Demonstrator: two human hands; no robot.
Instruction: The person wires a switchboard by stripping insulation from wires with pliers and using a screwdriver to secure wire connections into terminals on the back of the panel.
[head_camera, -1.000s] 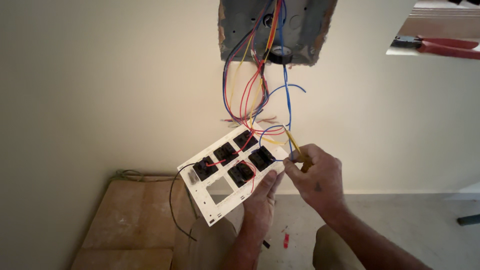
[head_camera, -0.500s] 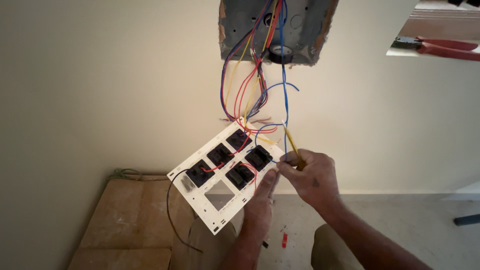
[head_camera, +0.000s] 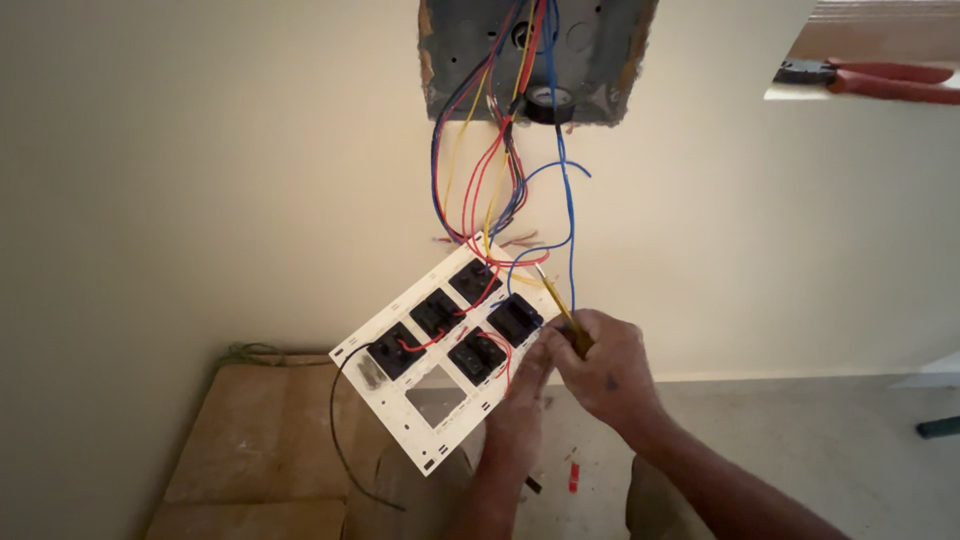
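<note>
A white switch plate (head_camera: 430, 400) hangs tilted below a metal wall box (head_camera: 600, 60), its back side facing me with several black switch modules (head_camera: 478, 353) wired in red. My left hand (head_camera: 522, 392) holds the plate's lower right edge from underneath. My right hand (head_camera: 598, 365) grips a yellow-handled screwdriver (head_camera: 562, 312), whose tip points up toward the plate's upper right corner. Red, blue and yellow wires (head_camera: 495, 170) run from the box down to the modules. A black wire (head_camera: 340, 450) dangles off the plate's left end.
Red-handled pliers (head_camera: 880, 80) lie on a ledge at the top right. A wooden board (head_camera: 250, 450) leans on the floor at the lower left, a wire coil behind it. Small red scraps (head_camera: 573, 477) lie on the grey floor. A roll of black tape (head_camera: 548, 100) hangs in the box.
The plate has swung slightly left and lower, and my right hand with the screwdriver has shifted a little down along its right edge.
</note>
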